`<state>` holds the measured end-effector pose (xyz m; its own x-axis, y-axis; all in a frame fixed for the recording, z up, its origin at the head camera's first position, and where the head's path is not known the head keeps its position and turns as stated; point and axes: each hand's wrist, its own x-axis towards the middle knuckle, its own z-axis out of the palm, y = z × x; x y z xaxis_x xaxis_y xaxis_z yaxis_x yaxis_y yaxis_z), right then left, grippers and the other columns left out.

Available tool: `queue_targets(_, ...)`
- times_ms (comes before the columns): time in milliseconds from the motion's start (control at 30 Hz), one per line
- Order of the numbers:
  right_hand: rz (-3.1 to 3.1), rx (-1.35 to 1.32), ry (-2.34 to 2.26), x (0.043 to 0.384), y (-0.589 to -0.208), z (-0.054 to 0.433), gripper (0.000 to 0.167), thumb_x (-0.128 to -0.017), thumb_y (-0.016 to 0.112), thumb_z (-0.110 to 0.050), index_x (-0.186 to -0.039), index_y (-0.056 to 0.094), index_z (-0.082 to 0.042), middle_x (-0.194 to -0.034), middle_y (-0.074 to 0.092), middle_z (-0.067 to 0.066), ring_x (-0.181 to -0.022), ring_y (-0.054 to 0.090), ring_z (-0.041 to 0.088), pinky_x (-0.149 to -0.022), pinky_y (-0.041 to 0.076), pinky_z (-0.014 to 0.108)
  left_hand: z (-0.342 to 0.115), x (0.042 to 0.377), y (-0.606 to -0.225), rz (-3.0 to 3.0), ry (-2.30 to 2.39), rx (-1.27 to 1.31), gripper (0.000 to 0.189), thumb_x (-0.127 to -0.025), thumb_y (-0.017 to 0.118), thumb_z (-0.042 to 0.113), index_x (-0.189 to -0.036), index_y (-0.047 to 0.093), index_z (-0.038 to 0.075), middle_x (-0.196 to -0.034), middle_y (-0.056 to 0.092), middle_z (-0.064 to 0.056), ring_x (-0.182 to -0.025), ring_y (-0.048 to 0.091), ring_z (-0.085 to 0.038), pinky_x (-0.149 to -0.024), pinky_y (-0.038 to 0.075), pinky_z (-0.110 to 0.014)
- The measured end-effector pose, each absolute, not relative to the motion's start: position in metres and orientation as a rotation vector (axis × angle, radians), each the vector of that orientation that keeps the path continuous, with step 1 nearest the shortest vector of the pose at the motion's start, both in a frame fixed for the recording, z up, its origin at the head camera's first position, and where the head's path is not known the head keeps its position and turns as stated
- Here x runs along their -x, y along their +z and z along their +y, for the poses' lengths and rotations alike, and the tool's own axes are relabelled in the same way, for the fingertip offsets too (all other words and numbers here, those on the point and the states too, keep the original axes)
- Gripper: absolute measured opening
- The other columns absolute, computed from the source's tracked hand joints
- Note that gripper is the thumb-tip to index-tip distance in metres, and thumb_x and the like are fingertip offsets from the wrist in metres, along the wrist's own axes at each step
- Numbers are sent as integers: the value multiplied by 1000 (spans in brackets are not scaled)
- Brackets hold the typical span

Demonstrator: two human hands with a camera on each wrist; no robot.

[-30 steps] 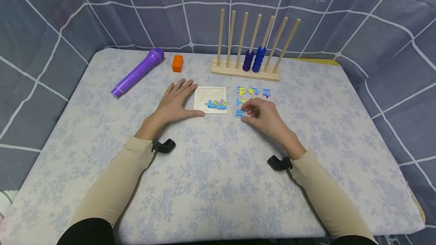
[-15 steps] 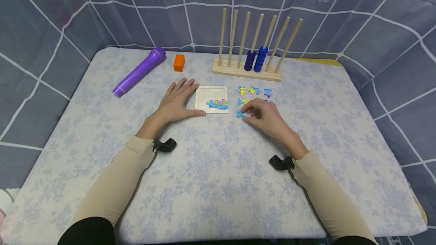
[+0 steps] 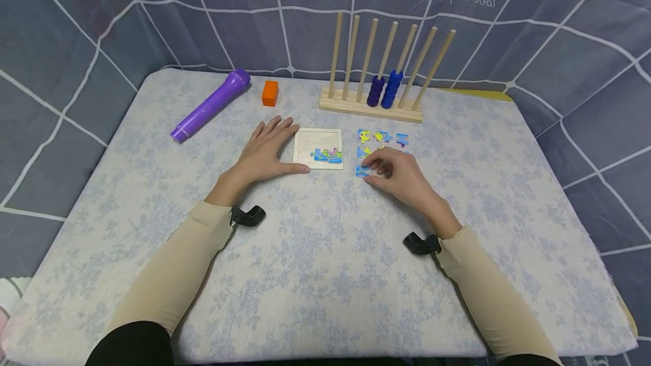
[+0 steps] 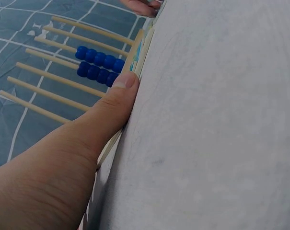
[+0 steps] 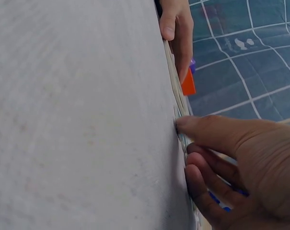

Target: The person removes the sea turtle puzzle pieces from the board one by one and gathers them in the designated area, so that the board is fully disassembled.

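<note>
A square wooden puzzle tray (image 3: pixel 318 130) lies on the table, with a few joined blue, green and pink pieces (image 3: pixel 327 155) in its lower right part. My left hand (image 3: pixel 264 154) rests spread at the tray's left side, its thumb (image 4: pixel 125 84) along the near edge and its fingers straight toward the far left corner. To the right, loose puzzle pieces (image 3: pixel 364 136) lie in rows. My right hand (image 3: pixel 399 174) is over the near rows, thumb and index finger pinching a blue puzzle piece (image 3: pixel 361 171) by its edges. That hand hides other pieces beneath it.
Behind the pieces stands a wooden peg rack (image 3: pixel 351 107) with upright rods, two of them carrying blue and dark purple beads (image 3: pixel 391 89). An orange block (image 3: pixel 270 94) and a purple microphone-shaped tube (image 3: pixel 211 105) lie at the back left. A grey tiled-pattern curtain (image 3: pixel 315 38) surrounds the table.
The head view shifts slightly, moving everything a little to the right in the picture. Both hands keep their places relative to the tray and the pieces.
</note>
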<state>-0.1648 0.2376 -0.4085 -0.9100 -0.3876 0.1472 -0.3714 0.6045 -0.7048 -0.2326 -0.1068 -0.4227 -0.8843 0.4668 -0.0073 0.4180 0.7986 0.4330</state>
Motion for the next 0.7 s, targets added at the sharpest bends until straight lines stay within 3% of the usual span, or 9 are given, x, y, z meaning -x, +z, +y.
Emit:
queue_targets(233, 2827, 653, -1305, 173, -397, 229, 23, -92, 81, -5, -114, 75, -3, -111, 75, 12, -96, 69, 24, -87, 63, 41, -108, 235, -424, 2869, 642, -711, 112, -81, 79, 70, -167, 31, 17, -178, 17, -7, -166, 3, -29, -134, -6, -52)
queue_targets(700, 2766, 720, -1136, 205, -390, 162, 31, -93, 82, -12, -121, 73, -2, -114, 73, 13, -100, 68, 26, -88, 61, 39, -108, 236, -427, 2876, 653, -725, 112, -81, 77, 73, -167, 32, 18, -177, 18, -7, -166, 4, -29, -134, -5, -53)
